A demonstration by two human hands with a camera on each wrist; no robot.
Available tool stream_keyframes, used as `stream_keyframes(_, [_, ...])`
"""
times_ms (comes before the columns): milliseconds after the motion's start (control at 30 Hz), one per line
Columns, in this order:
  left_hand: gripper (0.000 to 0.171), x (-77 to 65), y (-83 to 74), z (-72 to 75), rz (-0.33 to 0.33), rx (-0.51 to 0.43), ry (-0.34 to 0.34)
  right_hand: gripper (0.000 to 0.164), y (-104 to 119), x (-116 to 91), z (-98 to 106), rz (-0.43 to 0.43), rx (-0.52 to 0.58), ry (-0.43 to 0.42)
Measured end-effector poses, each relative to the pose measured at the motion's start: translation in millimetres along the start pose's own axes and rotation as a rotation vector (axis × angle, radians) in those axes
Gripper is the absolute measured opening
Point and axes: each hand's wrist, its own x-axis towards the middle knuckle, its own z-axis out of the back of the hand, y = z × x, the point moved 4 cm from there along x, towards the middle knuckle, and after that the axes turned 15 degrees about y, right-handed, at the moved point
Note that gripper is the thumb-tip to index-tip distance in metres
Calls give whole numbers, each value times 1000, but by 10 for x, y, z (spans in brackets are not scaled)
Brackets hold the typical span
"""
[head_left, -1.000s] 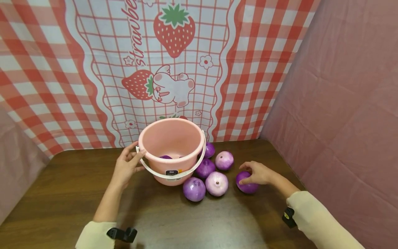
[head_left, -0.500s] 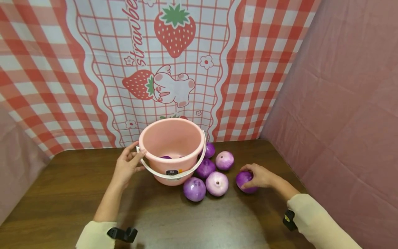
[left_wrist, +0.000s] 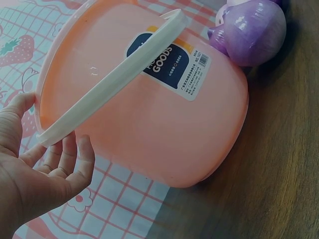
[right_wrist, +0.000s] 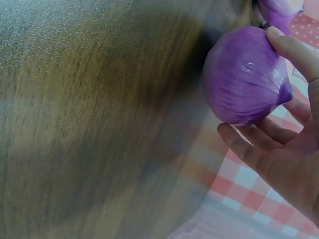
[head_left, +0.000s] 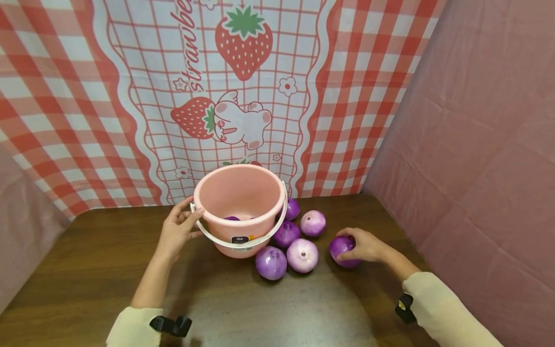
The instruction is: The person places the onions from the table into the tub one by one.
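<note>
A pink bucket with a white handle stands near the back of the table. My left hand holds its left side, thumb at the rim and fingers under the handle's end. Off to the right, my right hand grips a purple onion from its right side; in the right wrist view the thumb lies on one side of the onion and the fingertips on the other. Bits of purple show inside the bucket, mostly hidden by its front wall.
Several more onions, including a pale one and a purple one, cluster against the bucket's right side. Behind the wooden table hangs a red-checked strawberry cloth. A pink cloth borders the right.
My right hand has shifted slightly on the onion, from over its top toward its right side, so more of the onion shows. The left hand and bucket hold nearly still.
</note>
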Motion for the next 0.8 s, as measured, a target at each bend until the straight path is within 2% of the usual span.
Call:
stream_keyframes(200, [56,5,-4,-7,1,-6,0,66,13,-23,87,8,37,-19])
stream_keyframes(500, [56,6,-7,-12,0,-10,7,65,57,-41,252,36,89,-105])
stream_keyframes(800, [57,2,3,0,-11,-11,10,60,189,-2,359,51,129,-157])
